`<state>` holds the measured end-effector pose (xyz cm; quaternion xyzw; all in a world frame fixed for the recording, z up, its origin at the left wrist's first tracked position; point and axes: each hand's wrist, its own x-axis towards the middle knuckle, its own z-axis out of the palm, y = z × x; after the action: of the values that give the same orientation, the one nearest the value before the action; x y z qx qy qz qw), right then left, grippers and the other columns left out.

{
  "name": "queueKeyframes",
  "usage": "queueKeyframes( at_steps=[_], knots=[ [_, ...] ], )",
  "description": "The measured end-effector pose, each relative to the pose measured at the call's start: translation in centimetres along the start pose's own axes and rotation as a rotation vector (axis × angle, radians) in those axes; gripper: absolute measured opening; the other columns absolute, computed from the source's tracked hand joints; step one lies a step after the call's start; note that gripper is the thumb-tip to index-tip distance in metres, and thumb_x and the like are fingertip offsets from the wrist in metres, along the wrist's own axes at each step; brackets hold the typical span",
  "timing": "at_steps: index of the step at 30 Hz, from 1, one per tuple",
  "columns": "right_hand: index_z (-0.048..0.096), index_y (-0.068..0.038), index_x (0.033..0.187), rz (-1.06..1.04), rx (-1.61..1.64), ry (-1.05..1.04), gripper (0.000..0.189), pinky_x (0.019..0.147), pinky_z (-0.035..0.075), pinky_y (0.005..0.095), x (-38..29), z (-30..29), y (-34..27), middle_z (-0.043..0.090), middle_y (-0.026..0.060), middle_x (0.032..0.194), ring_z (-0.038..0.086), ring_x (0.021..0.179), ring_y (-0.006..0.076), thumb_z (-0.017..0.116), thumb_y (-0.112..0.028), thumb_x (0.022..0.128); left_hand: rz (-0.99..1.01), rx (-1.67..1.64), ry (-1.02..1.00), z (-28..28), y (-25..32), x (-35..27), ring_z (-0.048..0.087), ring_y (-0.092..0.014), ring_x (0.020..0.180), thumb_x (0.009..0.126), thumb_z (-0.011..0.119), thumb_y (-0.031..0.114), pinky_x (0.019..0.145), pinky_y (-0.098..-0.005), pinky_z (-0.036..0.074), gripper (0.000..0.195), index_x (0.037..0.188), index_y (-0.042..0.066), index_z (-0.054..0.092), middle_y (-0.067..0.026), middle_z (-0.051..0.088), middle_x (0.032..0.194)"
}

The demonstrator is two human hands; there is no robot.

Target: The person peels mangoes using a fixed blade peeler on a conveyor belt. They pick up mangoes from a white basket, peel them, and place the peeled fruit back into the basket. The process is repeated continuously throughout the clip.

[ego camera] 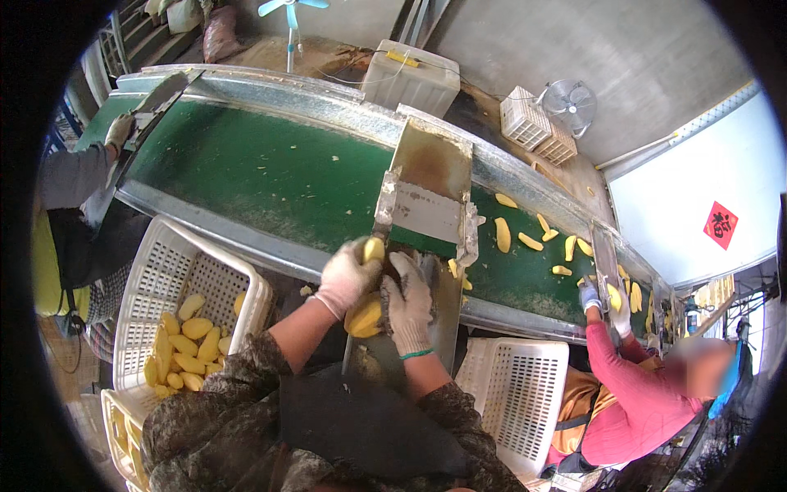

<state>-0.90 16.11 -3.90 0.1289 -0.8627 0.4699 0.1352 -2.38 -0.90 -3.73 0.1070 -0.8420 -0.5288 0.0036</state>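
My left hand [351, 270], in a whitish work glove, grips a yellow peeled fruit, probably a mango [374, 249], at the near edge of a green conveyor belt [270, 166]. My right hand [409, 304] wears a soiled knit glove with a green cuff edge. Its thumb side lies against a larger yellow fruit [364, 318] below and between the hands; whether the fingers grip it or something else is hidden. Under both hands is a metal work ledge [439, 307], joined to a stained metal bridge [427, 209] across the belt.
A white plastic crate [138, 307] with several peeled fruits [187, 344] stands at my left, another crate [522, 393] at my right. Yellow slices [503, 235] lie on the right belt. A co-worker in a pink top [633, 393] works at right; another's gloved hand [120, 132] is far left.
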Motion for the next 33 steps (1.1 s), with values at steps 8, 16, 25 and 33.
queueKeyframes(
  at_steps=[8,16,25,33],
  knots=[
    [0.062,-0.005,0.143,-0.107,-0.343,-0.372,0.062,0.110,0.049,0.0521,-5.3,-3.8,-5.4,0.063,0.0233,0.143,0.063,0.128,0.0415,0.086,-0.023,0.089,-0.139,-0.149,-0.184,-2.0,-6.4,-4.5,0.075,-0.037,0.113,0.094,0.073,0.030,0.100,-0.0429,0.058,0.052,0.140,0.008,0.067,-0.0219,0.079,0.115],
    [0.053,-0.006,0.158,0.258,0.197,-0.267,0.071,0.122,0.042,0.0423,-4.7,-4.8,-1.6,0.056,0.0171,0.159,0.055,0.145,0.0315,0.080,-0.008,0.092,-0.052,-0.283,-0.396,-1.6,-2.3,-3.7,0.060,-0.025,0.136,0.099,0.073,0.023,0.114,-0.0364,0.048,0.082,0.167,0.000,0.032,-0.0219,0.060,0.150],
    [0.047,-0.004,0.159,0.249,-0.156,-0.105,0.064,0.118,0.041,0.0490,-1.5,-4.9,-1.2,0.058,0.0250,0.151,0.055,0.140,0.0418,0.068,-0.022,0.102,0.113,-0.412,-0.190,4.5,-1.0,-1.2,0.070,-0.027,0.120,0.097,0.076,0.018,0.107,-0.0372,0.053,0.056,0.146,-0.004,0.061,-0.0195,0.073,0.130],
    [0.064,-0.008,0.140,-0.288,-0.587,-0.074,0.049,0.119,0.042,0.0550,10.2,0.8,4.6,0.065,0.0164,0.142,0.060,0.130,0.0425,0.065,-0.036,0.099,-0.049,-0.666,0.012,7.6,-2.6,3.6,0.069,-0.017,0.115,0.103,0.066,0.003,0.104,-0.0319,0.053,0.029,0.130,-0.004,0.070,-0.0105,0.075,0.124]
  ],
)
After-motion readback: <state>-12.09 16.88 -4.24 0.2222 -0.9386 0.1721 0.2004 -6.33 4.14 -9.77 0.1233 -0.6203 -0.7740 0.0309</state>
